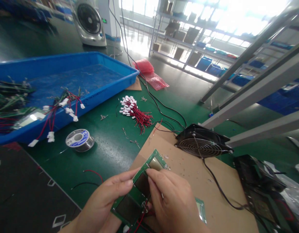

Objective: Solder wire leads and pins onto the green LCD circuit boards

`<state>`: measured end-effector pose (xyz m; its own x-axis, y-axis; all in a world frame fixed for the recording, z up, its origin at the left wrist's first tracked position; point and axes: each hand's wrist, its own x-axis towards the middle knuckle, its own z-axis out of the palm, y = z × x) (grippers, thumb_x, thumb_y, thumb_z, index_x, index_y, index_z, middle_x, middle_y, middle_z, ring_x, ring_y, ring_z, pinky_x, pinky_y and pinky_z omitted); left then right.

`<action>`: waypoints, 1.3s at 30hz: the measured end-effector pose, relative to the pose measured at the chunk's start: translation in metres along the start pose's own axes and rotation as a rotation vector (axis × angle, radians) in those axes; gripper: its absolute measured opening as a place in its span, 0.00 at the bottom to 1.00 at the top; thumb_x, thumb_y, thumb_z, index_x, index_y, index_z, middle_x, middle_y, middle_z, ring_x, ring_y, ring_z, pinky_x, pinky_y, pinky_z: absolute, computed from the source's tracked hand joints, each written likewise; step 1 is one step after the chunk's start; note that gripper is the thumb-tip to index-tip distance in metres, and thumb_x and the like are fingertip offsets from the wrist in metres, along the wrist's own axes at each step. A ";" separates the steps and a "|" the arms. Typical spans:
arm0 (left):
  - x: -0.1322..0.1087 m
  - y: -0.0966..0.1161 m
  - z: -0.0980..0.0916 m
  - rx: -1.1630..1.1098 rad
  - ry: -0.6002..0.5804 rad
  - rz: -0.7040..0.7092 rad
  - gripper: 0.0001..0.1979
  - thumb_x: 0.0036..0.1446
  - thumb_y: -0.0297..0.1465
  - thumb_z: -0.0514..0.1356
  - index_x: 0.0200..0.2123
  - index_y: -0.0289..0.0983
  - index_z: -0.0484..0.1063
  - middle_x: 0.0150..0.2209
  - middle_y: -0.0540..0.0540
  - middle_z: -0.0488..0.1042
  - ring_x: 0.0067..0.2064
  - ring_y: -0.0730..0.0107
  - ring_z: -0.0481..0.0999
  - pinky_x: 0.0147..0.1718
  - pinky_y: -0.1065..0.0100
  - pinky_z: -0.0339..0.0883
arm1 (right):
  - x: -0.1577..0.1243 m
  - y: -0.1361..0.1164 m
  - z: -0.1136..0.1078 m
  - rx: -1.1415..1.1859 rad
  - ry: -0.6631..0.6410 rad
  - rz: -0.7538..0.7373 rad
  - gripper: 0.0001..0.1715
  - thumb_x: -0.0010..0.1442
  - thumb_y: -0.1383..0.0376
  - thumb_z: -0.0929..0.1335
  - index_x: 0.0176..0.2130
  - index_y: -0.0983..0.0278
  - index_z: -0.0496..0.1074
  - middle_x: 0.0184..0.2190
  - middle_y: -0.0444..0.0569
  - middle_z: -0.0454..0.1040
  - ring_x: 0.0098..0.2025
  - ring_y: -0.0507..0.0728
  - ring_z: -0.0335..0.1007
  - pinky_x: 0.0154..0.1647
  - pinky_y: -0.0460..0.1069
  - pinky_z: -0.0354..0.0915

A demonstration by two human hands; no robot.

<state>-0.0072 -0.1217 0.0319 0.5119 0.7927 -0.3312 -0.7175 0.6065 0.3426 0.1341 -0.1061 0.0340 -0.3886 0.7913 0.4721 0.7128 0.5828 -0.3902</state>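
A long green circuit board [137, 168] with dark rectangular display panels is held tilted above the bench. My left hand [104, 195] grips it along its left edge, thumb on top. Over the board's right side, my right hand [172, 197] has its thumb and fingers pinched together against the face near the upper panel. Whatever may be between those fingertips is hidden. Red and dark wires [139, 223] hang at the board's lower end, with a white connector [126, 229] beside them. Another green board [201, 210] lies partly behind my right hand.
A blue tray [110, 87] with wired boards stands at left. Nearby are a solder spool [80, 140] and a bundle of red wires with white connectors [137, 113]. A black fan [202, 142] sits on cardboard [219, 191]; its cable crosses the right side. Metal bars [256, 84] slant above.
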 end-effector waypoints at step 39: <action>-0.006 0.032 -0.029 -0.168 0.225 0.164 0.11 0.49 0.24 0.54 0.37 0.34 0.72 0.37 0.40 0.76 0.39 0.58 0.74 0.42 0.57 0.66 | 0.070 0.071 0.030 -0.428 -0.483 -0.073 0.07 0.53 0.74 0.63 0.29 0.68 0.70 0.30 0.53 0.72 0.35 0.55 0.67 0.33 0.46 0.62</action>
<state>-0.0473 -0.1091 0.0190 0.2788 0.8341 -0.4759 -0.8594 0.4379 0.2639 0.1402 -0.0039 0.0150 -0.5925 0.8047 0.0382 0.8056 0.5919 0.0261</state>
